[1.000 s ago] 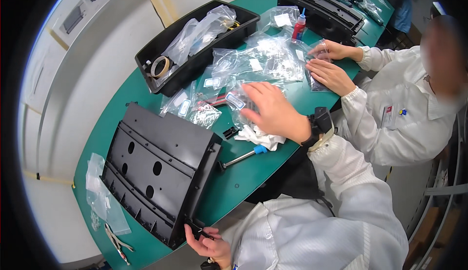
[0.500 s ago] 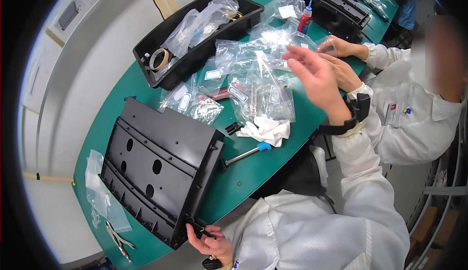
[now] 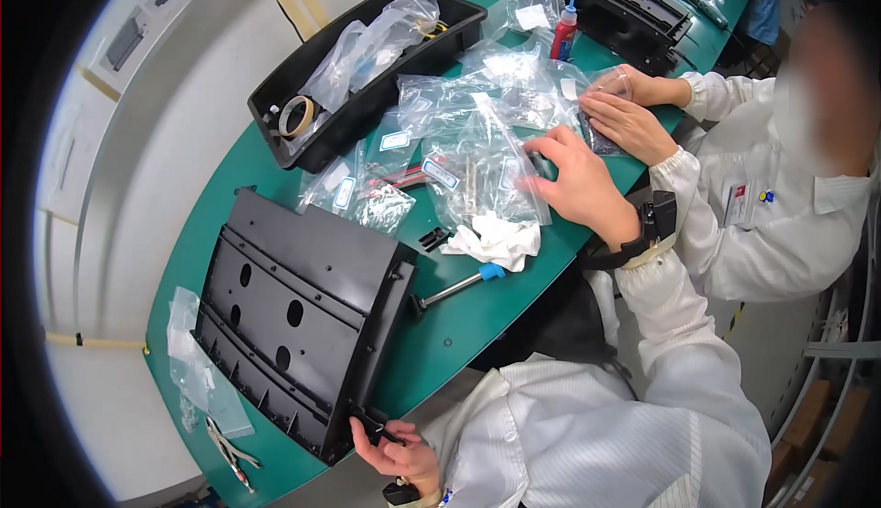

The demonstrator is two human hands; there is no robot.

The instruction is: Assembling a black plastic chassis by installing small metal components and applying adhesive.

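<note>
Holding a small black piece [image 3: 374, 426], our left hand [image 3: 399, 457] has its fingers bent around it, low in the frame, by the corner of the big black panel [image 3: 284, 301]. The panel lies on the green bench [image 3: 431, 361], left of the middle. We can't tell how much is done or left. Our right hand [image 3: 583, 187], fingers half open and holding nothing we can see, is by a clear bag [image 3: 486, 178] near the middle. Half a second ago, it was higher and straighter.
</note>
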